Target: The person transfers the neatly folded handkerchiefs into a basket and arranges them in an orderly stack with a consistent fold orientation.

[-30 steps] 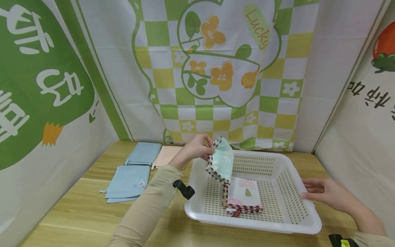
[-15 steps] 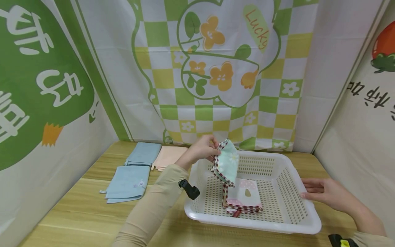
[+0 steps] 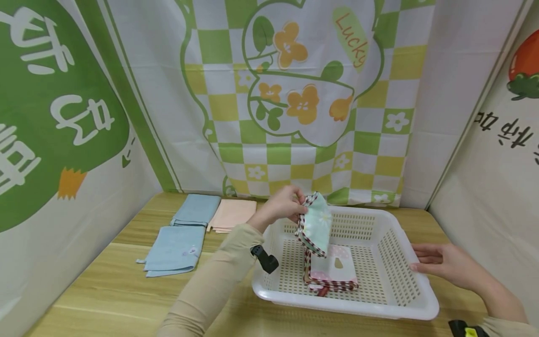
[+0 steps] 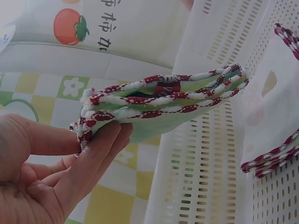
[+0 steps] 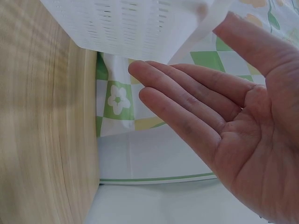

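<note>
"Hanging over a white basket (image 3: 337, 304), right of center in the head view: a mint-green cloth (image 3: 318, 222), folded, its edges bound in dark red and white. How would it handle?"

"Light and soft, by the look of it, with layers gaping loosely in the left wrist view; hardly fragile and probably not slippery. The thick bound edge seems the surest hold, pinched through every layer at once."

"And the grip?"

"The left hand (image 3: 283, 206) pinches that edge between thumb and fingers, at the cloth's left side. The right hand (image 3: 448, 264), lower right of the frame, grasps nothing, fingers nearly straight at the basket's right rim; firm contact is hard to judge."

"Inside the basket?"

"A folded pink-and-white cloth (image 3: 334, 267), flat on the slotted bottom. The left wrist view shows it apart from the mint-green one."

"Outside?"

"A blue cloth (image 3: 197, 209), a second blue cloth (image 3: 173, 248) lower in the frame and a peach cloth (image 3: 233, 213) lie on the wooden table (image 3: 105, 281), left of center."
</note>
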`<state>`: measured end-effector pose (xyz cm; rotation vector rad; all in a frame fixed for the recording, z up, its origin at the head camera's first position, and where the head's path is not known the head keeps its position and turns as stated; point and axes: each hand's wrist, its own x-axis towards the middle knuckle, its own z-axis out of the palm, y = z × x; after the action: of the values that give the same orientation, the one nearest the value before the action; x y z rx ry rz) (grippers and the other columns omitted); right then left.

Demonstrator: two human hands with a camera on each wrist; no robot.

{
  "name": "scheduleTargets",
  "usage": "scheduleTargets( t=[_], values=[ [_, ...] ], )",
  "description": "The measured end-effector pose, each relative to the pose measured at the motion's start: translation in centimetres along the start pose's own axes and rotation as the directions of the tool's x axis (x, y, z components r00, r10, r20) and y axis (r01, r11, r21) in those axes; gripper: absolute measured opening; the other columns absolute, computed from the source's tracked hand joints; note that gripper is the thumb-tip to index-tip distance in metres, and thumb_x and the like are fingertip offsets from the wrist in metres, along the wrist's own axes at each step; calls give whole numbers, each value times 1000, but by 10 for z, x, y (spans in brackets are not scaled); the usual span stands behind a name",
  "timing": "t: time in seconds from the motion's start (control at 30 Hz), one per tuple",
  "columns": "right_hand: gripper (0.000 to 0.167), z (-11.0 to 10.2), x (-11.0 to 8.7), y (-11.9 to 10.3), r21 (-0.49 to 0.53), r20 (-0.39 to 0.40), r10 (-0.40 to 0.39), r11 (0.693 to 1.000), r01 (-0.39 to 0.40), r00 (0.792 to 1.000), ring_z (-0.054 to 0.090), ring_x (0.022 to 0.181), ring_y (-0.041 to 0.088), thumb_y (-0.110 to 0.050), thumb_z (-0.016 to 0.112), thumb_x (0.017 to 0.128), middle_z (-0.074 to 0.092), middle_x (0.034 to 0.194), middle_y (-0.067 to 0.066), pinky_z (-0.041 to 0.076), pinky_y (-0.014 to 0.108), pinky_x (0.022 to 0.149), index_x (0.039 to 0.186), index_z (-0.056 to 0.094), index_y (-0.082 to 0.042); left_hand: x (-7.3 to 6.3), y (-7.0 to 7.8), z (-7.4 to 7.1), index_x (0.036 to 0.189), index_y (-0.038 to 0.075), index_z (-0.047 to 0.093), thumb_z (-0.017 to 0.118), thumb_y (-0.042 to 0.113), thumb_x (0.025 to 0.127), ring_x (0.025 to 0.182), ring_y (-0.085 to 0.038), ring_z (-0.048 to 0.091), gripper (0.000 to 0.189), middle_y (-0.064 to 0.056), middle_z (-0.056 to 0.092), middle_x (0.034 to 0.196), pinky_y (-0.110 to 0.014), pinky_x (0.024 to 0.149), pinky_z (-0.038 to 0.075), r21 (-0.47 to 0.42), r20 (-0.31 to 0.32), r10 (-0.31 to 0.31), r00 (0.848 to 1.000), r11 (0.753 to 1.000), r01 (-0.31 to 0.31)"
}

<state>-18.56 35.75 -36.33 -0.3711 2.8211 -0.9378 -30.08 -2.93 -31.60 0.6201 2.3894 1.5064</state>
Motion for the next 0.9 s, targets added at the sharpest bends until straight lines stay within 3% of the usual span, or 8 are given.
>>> scheduleTargets(
  t=[0.27,0.47,0.73,0.9],
  values=[
    [63,0,0,1,0,-3,-7,1000,7,1000,68,92,13,-29,68,88,61,118,27,56,21,71,128,48,15,5,-2,9,84,3,50,66,-1,84,47,-14,57,16,-6,55,61,-30,54,57,-5,-1,-26,1000,1000,26],
    [63,1,1,2,21,8,-8,1000,8,1000,68,92,11,-27,68,88,61,119,28,56,22,72,129,47,16,10,-3,13,82,2,50,66,-2,83,48,-15,57,17,-6,53,68,-31,55,57,-12,-8,-25,1000,1000,25],
    [64,0,1,2,19,12,0,1000,0,1000,68,93,17,-28,67,89,61,119,28,57,26,73,129,46,16,15,-3,19,83,3,49,66,-1,84,47,-14,56,17,-5,52,66,-31,56,58,-30,6,-31,999,999,31],
    [63,1,0,0,11,-1,-16,1000,16,1000,69,93,18,-28,68,88,62,118,28,57,24,72,128,47,16,17,-3,25,82,3,48,66,-3,84,49,-14,56,19,-4,52,66,-41,65,59,-50,17,-41,999,998,42]
  ],
)
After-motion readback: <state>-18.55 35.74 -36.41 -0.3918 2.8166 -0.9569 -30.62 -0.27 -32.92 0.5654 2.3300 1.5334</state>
